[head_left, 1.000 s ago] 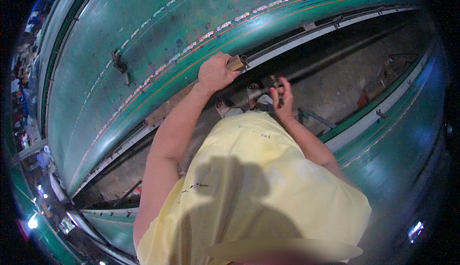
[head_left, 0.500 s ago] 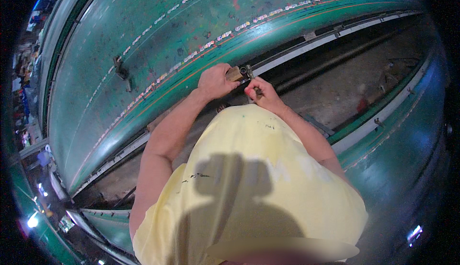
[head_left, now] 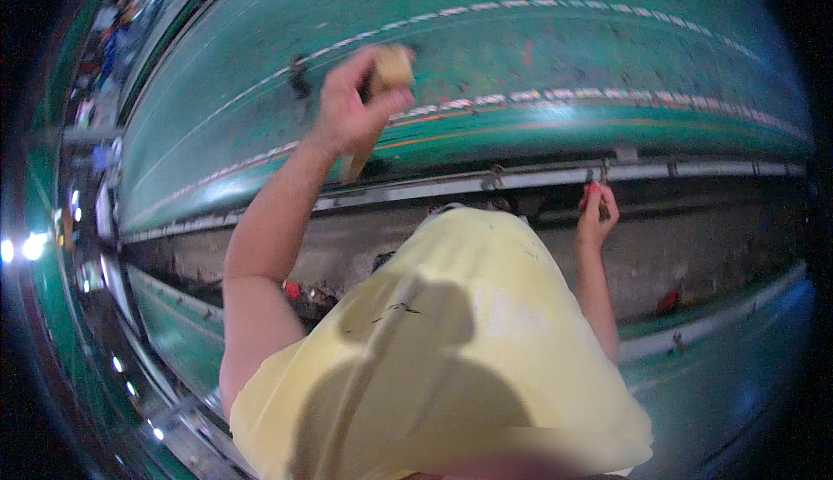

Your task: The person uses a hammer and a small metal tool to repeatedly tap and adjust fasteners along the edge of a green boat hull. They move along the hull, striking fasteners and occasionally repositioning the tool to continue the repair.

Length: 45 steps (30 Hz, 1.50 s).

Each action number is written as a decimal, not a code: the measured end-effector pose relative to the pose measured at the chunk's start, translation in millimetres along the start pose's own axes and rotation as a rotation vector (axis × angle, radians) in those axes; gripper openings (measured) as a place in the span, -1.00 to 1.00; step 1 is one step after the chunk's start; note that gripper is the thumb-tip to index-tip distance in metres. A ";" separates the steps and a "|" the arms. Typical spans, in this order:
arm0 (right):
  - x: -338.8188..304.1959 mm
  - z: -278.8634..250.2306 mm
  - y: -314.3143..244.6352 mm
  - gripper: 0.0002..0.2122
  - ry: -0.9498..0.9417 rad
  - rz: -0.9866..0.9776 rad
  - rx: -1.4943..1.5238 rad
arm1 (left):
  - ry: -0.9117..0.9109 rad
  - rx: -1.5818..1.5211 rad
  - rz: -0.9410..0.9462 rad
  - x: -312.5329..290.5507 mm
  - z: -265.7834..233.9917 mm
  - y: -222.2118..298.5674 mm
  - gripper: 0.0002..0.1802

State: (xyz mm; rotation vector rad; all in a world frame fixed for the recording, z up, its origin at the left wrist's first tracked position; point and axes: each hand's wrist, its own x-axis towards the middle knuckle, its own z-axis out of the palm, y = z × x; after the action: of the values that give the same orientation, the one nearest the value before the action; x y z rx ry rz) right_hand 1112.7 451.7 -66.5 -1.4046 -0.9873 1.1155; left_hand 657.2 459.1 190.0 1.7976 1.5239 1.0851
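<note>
My left hand [head_left: 347,111] is raised over the green surface, its fingers wrapped round a tan piece of wood [head_left: 395,67]. A narrow tan end shows below the palm, blurred; I cannot tell its full shape. Well to the right, my right hand [head_left: 597,220] is at the pale metal rail [head_left: 538,174], thumb and fingers pinched together. Something small and dark sits in that pinch, too small to name, close to an upright metal fitting [head_left: 605,170] on the rail. Between the hands, a ring-shaped fitting [head_left: 497,176] stands on the same rail.
A long green printing surface [head_left: 451,63] with rows of small printed marks curves across the far side. A dark object [head_left: 299,76] lies on it. Beyond the brown gap near me runs a second rail [head_left: 694,334]. A red item [head_left: 667,299] lies in the gap.
My hands have moved apart from one fitting on the rail. The left rose up and left with the wood; the right went right along the rail. The view has turned.
</note>
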 end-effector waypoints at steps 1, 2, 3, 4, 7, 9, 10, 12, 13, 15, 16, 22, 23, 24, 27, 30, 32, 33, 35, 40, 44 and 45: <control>1.4 7.9 -1.3 -0.84 -0.050 -0.096 0.085 | 0.168 -0.153 -0.075 6.5 -18.5 -3.7 -0.32; 1.3 17.5 -0.1 -0.84 -0.073 -0.094 0.077 | 0.277 -0.180 -0.088 8.7 -34.0 -6.4 -0.29; 2.8 25.7 0.7 -0.84 -0.085 -0.099 0.062 | 0.381 -0.219 -0.091 11.9 -45.5 -12.4 -0.25; 5.5 34.8 1.5 -0.83 -0.093 -0.105 0.048 | 0.482 -0.258 -0.091 14.3 -56.7 -18.7 -0.22; 12.5 58.4 -11.0 -0.83 -0.254 -0.291 -0.050 | 0.862 0.372 0.005 12.5 -51.8 -67.1 -0.13; 5.4 79.8 -37.8 -0.88 -0.323 -0.408 -0.110 | 0.880 0.509 -0.408 -24.4 -33.1 -138.2 -0.05; 4.8 83.0 -47.8 -0.89 -0.356 -0.450 -0.132 | 0.886 0.523 -0.426 -42.0 -24.2 -168.5 -0.05; 0.8 85.2 -59.8 -0.92 -0.402 -0.533 -0.187 | 0.979 0.539 -0.410 -57.5 -25.7 -200.7 -0.07; -0.5 87.2 -63.0 -0.93 -0.439 -0.551 -0.143 | 1.071 0.545 -0.378 -62.3 -36.6 -212.3 -0.11; -4.0 86.7 -64.3 -0.94 -0.427 -0.578 -0.163 | 1.134 0.564 -0.407 -75.5 -66.7 -229.2 -0.18; -5.0 89.7 -63.0 -0.94 -0.418 -0.591 -0.168 | 1.102 0.587 -0.454 -81.7 -96.0 -234.7 -0.21; -19.4 111.7 -83.1 -0.89 -0.483 -0.473 -0.273 | 0.786 0.786 -1.203 -164.6 -175.6 -327.8 -0.45; -21.7 113.8 -85.1 -0.91 -0.482 -0.472 -0.289 | 0.625 0.779 -1.306 -169.5 -172.8 -336.5 -0.47; -23.4 115.6 -87.5 -0.93 -0.482 -0.471 -0.305 | 0.666 0.763 -1.258 -172.5 -169.0 -345.2 -0.45; -28.6 117.2 -97.0 -0.94 -0.485 -0.470 -0.413 | 0.672 0.704 -1.110 -169.9 -154.7 -354.5 -0.40; -24.8 110.5 -92.7 -0.95 -0.496 -0.499 -0.476 | 0.533 0.701 -0.915 -128.8 -153.6 -344.2 -0.36; -22.0 110.6 -97.4 -0.95 -0.514 -0.493 -0.452 | 0.503 0.785 -0.765 -98.0 -131.3 -341.3 -0.35; -18.9 107.4 -99.2 -0.95 -0.526 -0.481 -0.461 | 0.494 0.787 -0.731 -84.0 -117.9 -339.2 -0.34; -10.9 102.2 -101.1 -0.95 -0.524 -0.504 -0.447 | 0.466 0.785 -0.651 -51.2 -84.4 -333.2 -0.33; 14.8 84.3 -102.6 -0.94 -0.515 -0.614 -0.361 | 0.351 0.657 -0.593 57.4 34.7 -273.9 -0.35; 45.6 34.0 -93.5 -0.91 -0.555 -0.532 -0.311 | 0.397 0.607 -0.450 132.7 164.2 -207.6 -0.39; 55.6 16.3 -92.4 -0.90 -0.558 -0.528 -0.320 | 0.305 0.563 -0.472 152.6 188.8 -184.3 -0.43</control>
State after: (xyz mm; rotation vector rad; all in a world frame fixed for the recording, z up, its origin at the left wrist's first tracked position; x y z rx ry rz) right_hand 1109.6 520.2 18.4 -0.9767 -1.8793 0.9824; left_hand 722.9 664.8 -25.1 1.4975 2.4758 0.7592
